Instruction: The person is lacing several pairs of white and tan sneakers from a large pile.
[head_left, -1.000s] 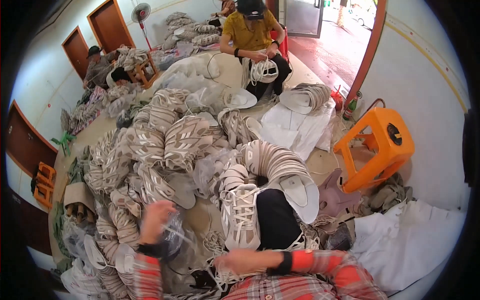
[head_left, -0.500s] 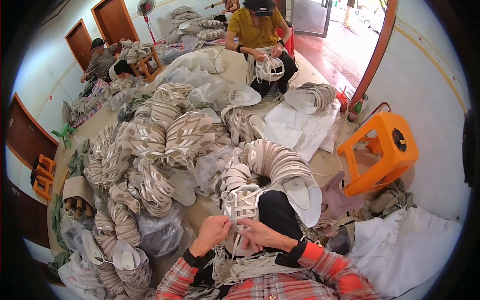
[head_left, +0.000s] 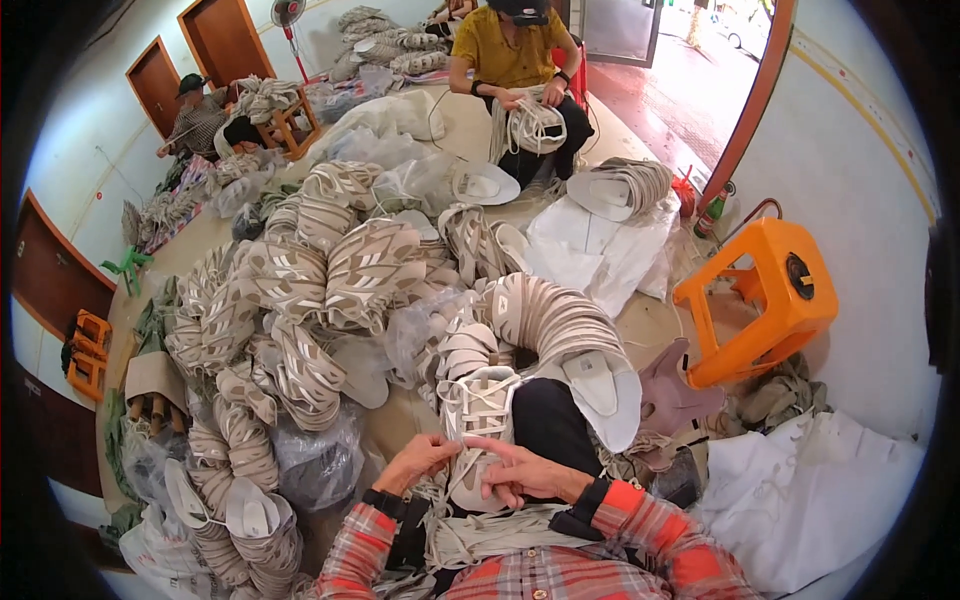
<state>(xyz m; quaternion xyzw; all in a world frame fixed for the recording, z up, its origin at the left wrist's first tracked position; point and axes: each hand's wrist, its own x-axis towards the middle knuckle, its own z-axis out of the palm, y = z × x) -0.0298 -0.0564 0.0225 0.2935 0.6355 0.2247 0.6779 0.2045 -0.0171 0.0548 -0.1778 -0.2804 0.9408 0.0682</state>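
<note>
Head view: a beige, part-laced shoe upper (head_left: 488, 400) lies straight ahead of the person, long axis running away from the body, its rounded near end at the hands. The right hand (head_left: 525, 472) is nearer the midline, reaching over that end with forefinger stretched leftward; the left hand (head_left: 420, 462) sits at the left edge. Their fingertips meet or nearly so: the left's pinched narrow, the right's other fingers loosely curled; whether either grips a lace cannot be told. The shoe upper rests beside a dark-trousered knee (head_left: 555, 425), loose laces (head_left: 500, 530) across the lap. Beyond the knee, a curved stack of uppers (head_left: 560, 325) lies on the floor (head_left: 650, 330); an orange stool (head_left: 800, 320) is to the right.
</note>
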